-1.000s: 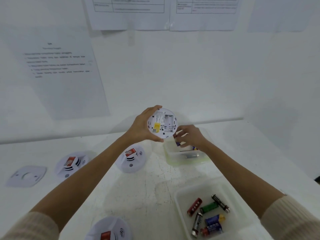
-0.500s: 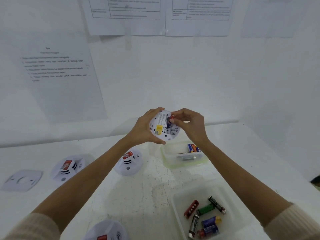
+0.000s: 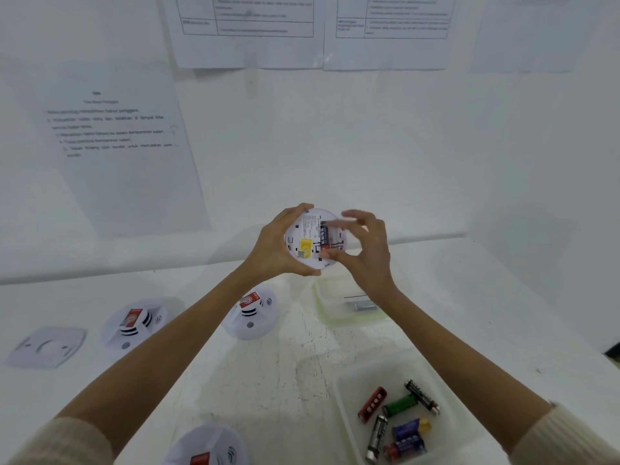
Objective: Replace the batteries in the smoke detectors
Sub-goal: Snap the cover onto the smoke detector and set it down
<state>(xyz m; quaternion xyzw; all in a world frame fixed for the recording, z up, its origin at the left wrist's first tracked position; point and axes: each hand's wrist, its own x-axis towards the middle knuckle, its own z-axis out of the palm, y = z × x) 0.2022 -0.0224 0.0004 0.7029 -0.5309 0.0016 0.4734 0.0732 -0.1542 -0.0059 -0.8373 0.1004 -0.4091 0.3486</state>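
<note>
At the far left of the white table (image 3: 268, 380) lies one flat white mounting plate (image 3: 47, 347). Beside it stands a first detector (image 3: 134, 325) with a red label on top, and the mark on this label is too small to read. A second detector (image 3: 250, 312), with the same red label, is partly hidden by the left forearm. A third detector (image 3: 208, 448) is cut by the lower edge.

On the wall hangs a text sheet (image 3: 110, 129) with a heading and numbered lines, too blurred to read. Higher up are a left table sheet (image 3: 248, 28) and a right table sheet (image 3: 392, 25), also unreadable.

In the middle, above the table, the left hand (image 3: 278, 245) grips the rim of a fourth detector (image 3: 313, 238), whose back faces the camera. The back carries a yellow sticker (image 3: 306, 245), a small QR code under it and fine print I cannot read. One dark battery (image 3: 324, 234) sits in its compartment.

The right hand (image 3: 365, 250) curves over this battery and its thumb touches the lower end. The fingers near the upper end are blurred, so I cannot tell whether the hand pinches the battery or only touches it.

To the right, the far tray (image 3: 323, 297) holds one grey cell (image 3: 364, 306). The near tray (image 3: 349, 384) holds six loose batteries: red (image 3: 372, 404), green (image 3: 399, 405), black (image 3: 422, 397), silver and black (image 3: 376, 437), blue and yellow (image 3: 411, 428), blue and red (image 3: 404, 446). Their print is not legible.
</note>
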